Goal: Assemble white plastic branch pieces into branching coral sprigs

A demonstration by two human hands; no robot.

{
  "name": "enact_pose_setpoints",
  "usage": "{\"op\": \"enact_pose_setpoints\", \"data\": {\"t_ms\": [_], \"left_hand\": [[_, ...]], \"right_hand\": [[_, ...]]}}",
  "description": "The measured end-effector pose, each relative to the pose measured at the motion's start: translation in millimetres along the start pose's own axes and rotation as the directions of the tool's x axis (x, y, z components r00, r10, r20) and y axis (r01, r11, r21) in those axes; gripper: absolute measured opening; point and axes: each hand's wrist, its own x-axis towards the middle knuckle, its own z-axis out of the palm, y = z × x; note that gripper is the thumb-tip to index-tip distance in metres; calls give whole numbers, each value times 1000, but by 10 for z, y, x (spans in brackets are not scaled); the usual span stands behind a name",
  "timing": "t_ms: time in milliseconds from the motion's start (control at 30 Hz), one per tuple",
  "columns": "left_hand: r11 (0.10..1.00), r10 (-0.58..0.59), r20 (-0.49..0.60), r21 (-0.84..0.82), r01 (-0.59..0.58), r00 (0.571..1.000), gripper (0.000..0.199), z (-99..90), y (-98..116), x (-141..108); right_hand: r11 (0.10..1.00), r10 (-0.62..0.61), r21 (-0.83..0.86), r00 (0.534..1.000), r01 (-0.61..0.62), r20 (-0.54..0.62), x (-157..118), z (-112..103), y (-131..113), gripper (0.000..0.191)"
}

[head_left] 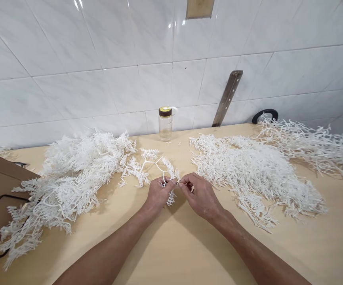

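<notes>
A branched white artificial plant stem (150,161), with feathery sprigs at its ends, lies in front of me on the table. My left hand (159,194) is closed, pinching one arm of this stem between thumb and fingers. Just to its right, my right hand (199,194) is also closed, its thumb and forefinger pinching a small white sprig (176,176) at the end of that arm. The fingertips of both hands nearly meet. Exactly how the sprig and stem join is hidden by my fingers.
On the left rises a heap of bushy white branches (82,170), beside a cardboard box (5,186). Loose white sprigs (248,170) cover the right, with barer white stems (311,142) behind. A clear bottle (165,126), metal strip (227,99) and black ring (266,112) stand by the tiled wall.
</notes>
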Motion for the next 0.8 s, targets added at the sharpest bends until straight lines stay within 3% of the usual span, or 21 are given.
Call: {"op": "enact_pose_setpoints", "data": {"t_ms": [400, 667, 800], "left_hand": [[995, -81, 189, -36, 89, 979, 43, -75, 124, -4], [992, -26, 66, 128, 17, 997, 35, -59, 109, 7], [996, -16, 22, 92, 14, 1000, 34, -21, 107, -21]], "right_hand": [[997, -41, 68, 995, 35, 87, 10, -104, 23, 18], [999, 29, 21, 988, -32, 155, -20, -98, 16, 17], [1000, 20, -15, 996, -18, 92, -40, -37, 1, 19]]}}
